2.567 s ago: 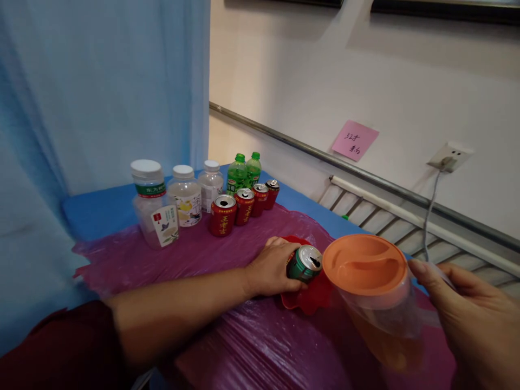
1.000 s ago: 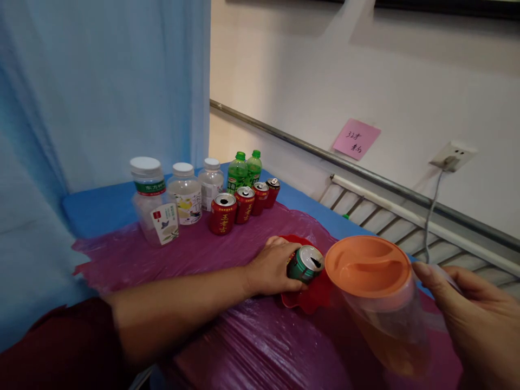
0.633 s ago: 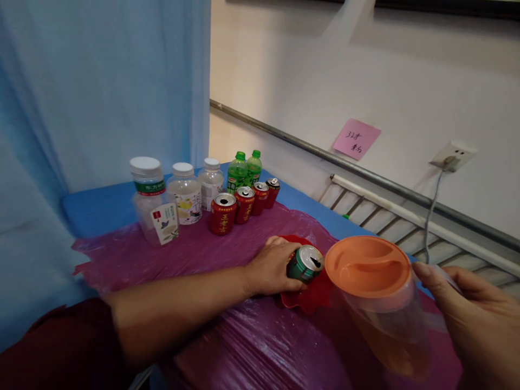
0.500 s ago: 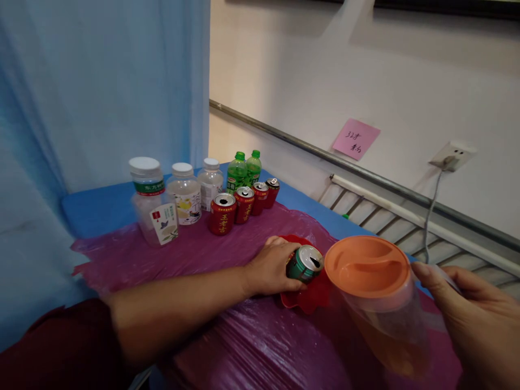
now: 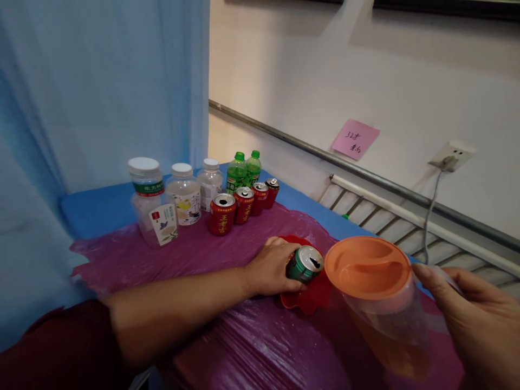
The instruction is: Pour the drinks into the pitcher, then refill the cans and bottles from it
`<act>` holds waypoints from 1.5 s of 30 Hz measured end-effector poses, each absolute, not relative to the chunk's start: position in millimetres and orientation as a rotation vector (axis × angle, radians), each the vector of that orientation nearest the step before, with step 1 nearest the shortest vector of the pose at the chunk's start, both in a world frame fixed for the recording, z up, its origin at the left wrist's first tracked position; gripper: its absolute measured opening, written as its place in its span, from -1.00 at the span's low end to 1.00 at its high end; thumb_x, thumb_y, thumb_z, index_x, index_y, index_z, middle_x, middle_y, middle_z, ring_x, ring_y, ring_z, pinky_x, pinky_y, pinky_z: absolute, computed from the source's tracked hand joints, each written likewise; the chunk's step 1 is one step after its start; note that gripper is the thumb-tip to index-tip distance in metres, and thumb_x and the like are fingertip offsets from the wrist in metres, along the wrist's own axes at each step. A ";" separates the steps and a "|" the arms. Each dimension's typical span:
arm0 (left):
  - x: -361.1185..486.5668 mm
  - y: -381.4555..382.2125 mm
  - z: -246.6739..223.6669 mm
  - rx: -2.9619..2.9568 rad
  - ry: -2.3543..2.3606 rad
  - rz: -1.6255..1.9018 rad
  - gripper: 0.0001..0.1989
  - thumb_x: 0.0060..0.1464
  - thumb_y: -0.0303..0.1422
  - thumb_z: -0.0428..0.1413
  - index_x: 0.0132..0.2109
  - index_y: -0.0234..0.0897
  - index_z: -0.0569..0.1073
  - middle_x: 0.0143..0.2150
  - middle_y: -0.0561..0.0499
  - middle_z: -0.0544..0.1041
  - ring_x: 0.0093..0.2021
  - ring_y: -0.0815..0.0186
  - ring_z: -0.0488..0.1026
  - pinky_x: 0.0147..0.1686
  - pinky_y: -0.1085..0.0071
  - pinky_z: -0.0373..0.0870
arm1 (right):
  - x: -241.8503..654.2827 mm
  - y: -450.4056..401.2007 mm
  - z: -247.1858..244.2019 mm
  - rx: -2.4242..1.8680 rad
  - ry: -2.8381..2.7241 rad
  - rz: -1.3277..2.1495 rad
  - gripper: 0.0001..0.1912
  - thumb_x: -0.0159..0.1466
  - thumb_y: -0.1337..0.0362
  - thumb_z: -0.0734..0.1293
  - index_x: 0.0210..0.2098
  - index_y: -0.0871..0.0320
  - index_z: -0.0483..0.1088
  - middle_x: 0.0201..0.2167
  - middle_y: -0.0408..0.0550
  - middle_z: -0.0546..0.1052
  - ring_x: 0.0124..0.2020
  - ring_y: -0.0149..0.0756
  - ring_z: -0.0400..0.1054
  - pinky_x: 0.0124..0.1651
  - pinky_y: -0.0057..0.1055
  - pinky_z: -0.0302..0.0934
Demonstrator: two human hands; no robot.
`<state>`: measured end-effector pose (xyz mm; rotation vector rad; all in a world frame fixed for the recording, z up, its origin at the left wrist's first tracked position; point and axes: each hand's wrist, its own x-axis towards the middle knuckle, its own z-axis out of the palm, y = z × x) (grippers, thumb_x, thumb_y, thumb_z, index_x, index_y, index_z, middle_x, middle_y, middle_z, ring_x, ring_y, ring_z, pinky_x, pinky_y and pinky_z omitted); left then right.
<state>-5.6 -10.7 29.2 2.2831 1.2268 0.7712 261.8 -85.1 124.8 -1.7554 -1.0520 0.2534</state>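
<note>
My left hand (image 5: 271,266) is wrapped round a green drink can (image 5: 305,264), which tilts to the right over a red scalloped dish (image 5: 303,303). The can's opened top faces up and right. My right hand (image 5: 473,309) grips the handle of a clear pitcher (image 5: 390,330) with an orange lid (image 5: 369,268). This pitcher leans toward the can, its lid's rim close beside the can's top; whether they touch I cannot tell. Amber liquid shows low in the pitcher. Most of the handle is hidden by my fingers.
Several red cans (image 5: 222,214) stand in a slanting row behind the dish. Behind them are green bottles (image 5: 236,172), white-capped clear bottles (image 5: 184,195) and a large clear jar (image 5: 151,206). Purple plastic sheeting (image 5: 195,254) covers the blue table (image 5: 97,203). A radiator (image 5: 365,211) runs along the wall.
</note>
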 end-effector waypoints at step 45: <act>-4.3 -11.5 30.0 2.292 1.217 0.738 -0.29 -0.19 -0.07 0.44 0.12 -0.13 0.49 -0.02 -0.02 0.60 0.01 0.01 0.46 0.08 0.12 0.23 | 258.0 -87.6 125.9 -1.759 -1.048 0.237 -0.67 0.01 -0.05 0.52 -0.39 0.07 0.58 -0.50 -0.20 0.54 -0.43 -0.30 0.32 -0.54 -0.49 0.08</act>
